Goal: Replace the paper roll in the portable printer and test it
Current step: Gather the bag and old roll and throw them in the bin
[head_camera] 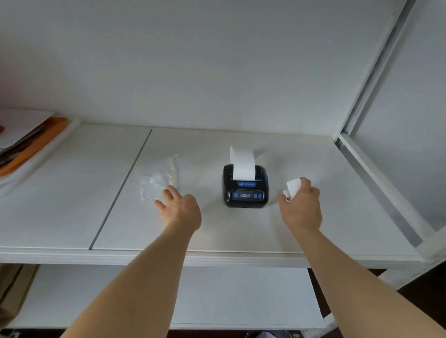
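Two hands: right hand (300,203) clamped on paper scrap (292,187), right of printer (244,186); left hand (180,209) spread, touching wrapper (155,182). Gather wrapper whole; spare fed strip (242,163).

My right hand (301,203) wraps a small white piece of paper (293,188), and my fingers (285,199) cover most of it, so I can't tell its shape. The clear plastic wrapper (156,183) at my left fingers (166,194) is blurred. The printer's (244,187) screen and button labels are too small to read. The orange tray (27,147) far left of my fingers is cut by the edge.
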